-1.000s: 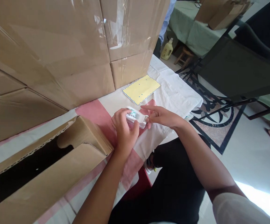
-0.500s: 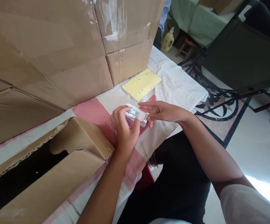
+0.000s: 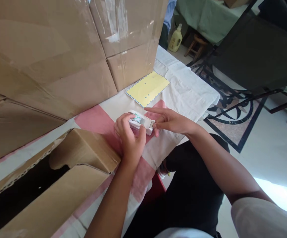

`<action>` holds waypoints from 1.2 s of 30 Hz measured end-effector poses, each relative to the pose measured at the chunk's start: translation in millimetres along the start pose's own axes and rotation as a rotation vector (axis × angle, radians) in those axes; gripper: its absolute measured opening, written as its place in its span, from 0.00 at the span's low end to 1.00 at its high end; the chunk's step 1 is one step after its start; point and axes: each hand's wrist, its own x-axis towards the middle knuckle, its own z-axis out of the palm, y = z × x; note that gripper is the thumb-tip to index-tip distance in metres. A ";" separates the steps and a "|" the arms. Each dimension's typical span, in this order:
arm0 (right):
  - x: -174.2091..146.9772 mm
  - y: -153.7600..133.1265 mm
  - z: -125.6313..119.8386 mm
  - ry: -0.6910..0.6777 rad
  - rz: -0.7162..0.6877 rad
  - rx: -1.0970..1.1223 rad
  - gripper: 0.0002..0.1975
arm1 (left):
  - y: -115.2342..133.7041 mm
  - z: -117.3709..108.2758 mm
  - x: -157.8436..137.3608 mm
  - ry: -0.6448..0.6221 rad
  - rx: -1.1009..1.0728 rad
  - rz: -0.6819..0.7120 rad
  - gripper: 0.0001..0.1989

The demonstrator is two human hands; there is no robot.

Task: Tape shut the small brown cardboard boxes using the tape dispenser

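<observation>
Nearest to the camera are the person's black trousers [image 3: 183, 198], and at the left an open carton [image 3: 59, 201], which stands on the checked tablecloth [image 3: 161, 145]. Just beyond the carton's corner, the left hand [image 3: 129, 135] grasps a white tape dispenser [image 3: 145, 123], with its fingers over the far side and its thumb along the near side. The dispenser is over the pink and cream squares, close to the table edge; whether its base touches the cloth, I cannot tell. Its long axis runs from the left hand toward the right hand, slanting a little nearer to the person. The green-and-white roll end lies at the left fingers, and the narrow cutter end points to the right. At this end is the right hand [image 3: 170, 120], its index finger stretched out leftward and its thumb close to the cutter; I cannot tell if these fingers pinch something. Farther, a yellow card [image 3: 148, 88] lies flat on the cloth, near the stacked cartons [image 3: 84, 76]. Beyond the table, a yellowish bottle [image 3: 175, 39] stands on the floor beside a wooden stool [image 3: 195, 46].
</observation>
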 end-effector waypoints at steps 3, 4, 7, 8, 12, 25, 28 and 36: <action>2.9 -0.5 -1.8 -0.023 -0.011 -0.005 0.41 | -0.2 0.2 0.3 0.014 0.017 0.013 0.19; 3.0 0.3 -1.5 -0.022 -0.017 -0.003 0.41 | -0.1 0.4 0.3 0.016 0.021 0.015 0.19; 0.7 7.2 2.0 0.004 -0.059 -0.017 0.40 | 0.2 0.6 0.2 0.017 0.030 0.020 0.19; -0.5 11.1 4.0 0.024 -0.086 -0.018 0.39 | 0.2 0.5 0.1 0.017 0.032 0.020 0.19; -4.6 28.8 13.5 0.128 -0.202 0.043 0.33 | -0.9 -0.1 -0.4 0.007 0.031 0.019 0.19; 15.0 30.2 10.1 0.116 -0.220 0.078 0.37 | -9.0 -0.1 0.4 0.056 0.051 -0.003 0.20; 16.8 36.6 9.9 0.131 -0.236 0.129 0.40 | -8.8 0.8 0.6 0.057 0.038 0.007 0.20; 13.7 43.3 11.7 0.137 -0.222 0.168 0.41 | -5.4 0.6 -0.1 0.063 0.056 0.037 0.19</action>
